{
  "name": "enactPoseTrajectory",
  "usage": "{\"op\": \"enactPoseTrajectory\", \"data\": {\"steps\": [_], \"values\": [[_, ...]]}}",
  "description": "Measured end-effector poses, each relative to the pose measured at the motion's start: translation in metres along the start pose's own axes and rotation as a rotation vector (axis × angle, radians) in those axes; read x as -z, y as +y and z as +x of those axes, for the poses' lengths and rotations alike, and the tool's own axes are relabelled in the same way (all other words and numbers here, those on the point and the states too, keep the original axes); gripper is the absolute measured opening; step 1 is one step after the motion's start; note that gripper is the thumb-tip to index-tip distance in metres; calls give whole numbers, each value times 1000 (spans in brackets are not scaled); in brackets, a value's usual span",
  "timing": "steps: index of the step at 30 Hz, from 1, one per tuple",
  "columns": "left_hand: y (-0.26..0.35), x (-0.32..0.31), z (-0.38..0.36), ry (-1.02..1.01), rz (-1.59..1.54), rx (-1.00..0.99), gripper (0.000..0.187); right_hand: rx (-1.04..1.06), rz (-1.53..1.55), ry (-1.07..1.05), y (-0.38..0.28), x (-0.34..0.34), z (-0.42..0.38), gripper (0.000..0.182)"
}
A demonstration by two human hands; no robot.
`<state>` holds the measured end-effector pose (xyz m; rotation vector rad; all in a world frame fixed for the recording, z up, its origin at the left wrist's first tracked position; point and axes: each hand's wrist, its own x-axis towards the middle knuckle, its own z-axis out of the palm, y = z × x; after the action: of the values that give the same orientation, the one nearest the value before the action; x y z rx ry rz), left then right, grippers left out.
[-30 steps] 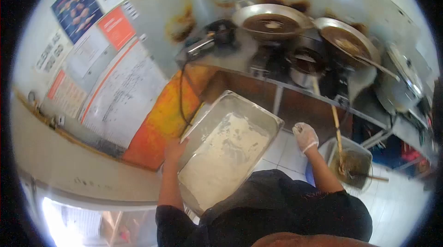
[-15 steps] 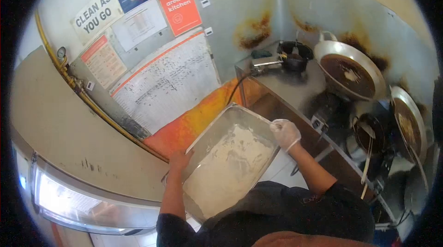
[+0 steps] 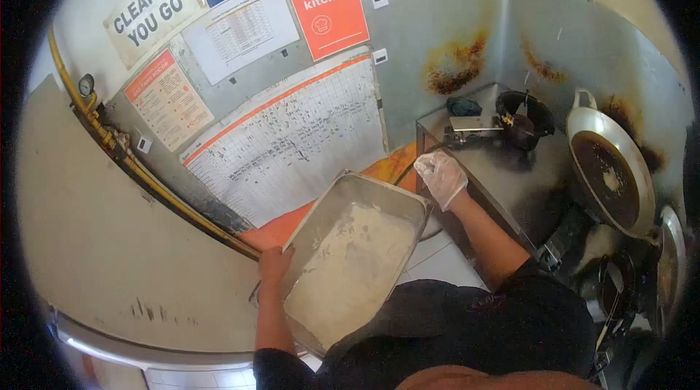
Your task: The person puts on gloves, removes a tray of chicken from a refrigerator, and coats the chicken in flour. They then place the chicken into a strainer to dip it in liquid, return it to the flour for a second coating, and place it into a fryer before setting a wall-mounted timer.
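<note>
A rectangular metal pan point(image 3: 380, 192) is held tilted in front of my body. Pale flour-like powder point(image 3: 350, 273) covers much of its bottom. My left hand point(image 3: 275, 266) is bare and closed on the pan's left rim. Over the far right corner of the pan, apart from the rim as far as I can see, is my right hand point(image 3: 442, 177) in a clear plastic glove. Its fingers are curled together, and whatever may be inside them is hidden.
A metal counter point(image 3: 503, 164) runs along the right, bearing a black pot point(image 3: 525, 124). Big pans of dark oil stand there, the nearer-centre wok point(image 3: 612, 178) with a pale piece floating. A yellow pipe point(image 3: 168, 189) follows the left wall beside posted sheets point(image 3: 292, 135).
My right hand has let go of the pan's right rim and moved up and away, fingers curled. My left hand keeps its hold. The view has shifted left, so the counter sits farther right.
</note>
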<state>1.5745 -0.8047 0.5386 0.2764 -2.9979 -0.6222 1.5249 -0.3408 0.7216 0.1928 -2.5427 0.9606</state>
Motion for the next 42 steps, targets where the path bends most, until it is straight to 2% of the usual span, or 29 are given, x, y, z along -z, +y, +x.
{"op": "enactPoseTrajectory", "data": {"steps": [4, 7, 9, 10, 13, 15, 16, 19, 22, 25, 28, 31, 34, 37, 40, 42], "values": [[-15, -2, 42, -71, -60, 43, 56, 80, -117, 26, -21, 5, 70, 33], [-31, -11, 53, 59, 38, -26, 56, 190, -217, 8, -29, 2, 136, 38], [-43, -17, 58, 41, 28, 59, 55, 319, -371, 47, -18, -10, 194, 43], [-35, -33, 80, 16, -11, 34, 55, 352, -511, 100, -13, 9, 209, 46], [-14, -11, 52, 99, -111, 130, 54, 345, -683, 117, -49, 24, 259, 48], [7, -10, 53, 14, -62, 252, 55, 399, -677, 202, -49, 37, 304, 47], [14, -12, 53, -26, -37, 317, 55, 429, -667, 245, -47, 39, 328, 47], [18, -26, 40, 109, -41, 300, 56, 508, -791, 445, -42, 52, 379, 43], [20, -47, 36, 76, -45, 447, 54, 515, -889, 442, -49, 64, 420, 38], [19, -66, 43, 151, -21, 433, 54, 546, -911, 507, -48, 74, 436, 34], [34, -57, 37, 140, 1, 506, 54, 553, -876, 467, -60, 74, 431, 39], [33, -57, 42, 131, -3, 462, 55, 523, -985, 497, -64, 75, 429, 40], [48, -50, 46, 147, 22, 524, 54, 461, -984, 439, -66, 71, 436, 41], [56, -45, 46, 171, 9, 549, 54, 426, -1111, 331, -76, 74, 430, 41], [47, -48, 37, 234, 12, 506, 53, 485, -1168, 354, -77, 77, 421, 41], [49, -49, 32, 240, -9, 523, 52, 420, -1024, 359, -71, 71, 436, 42]]}}
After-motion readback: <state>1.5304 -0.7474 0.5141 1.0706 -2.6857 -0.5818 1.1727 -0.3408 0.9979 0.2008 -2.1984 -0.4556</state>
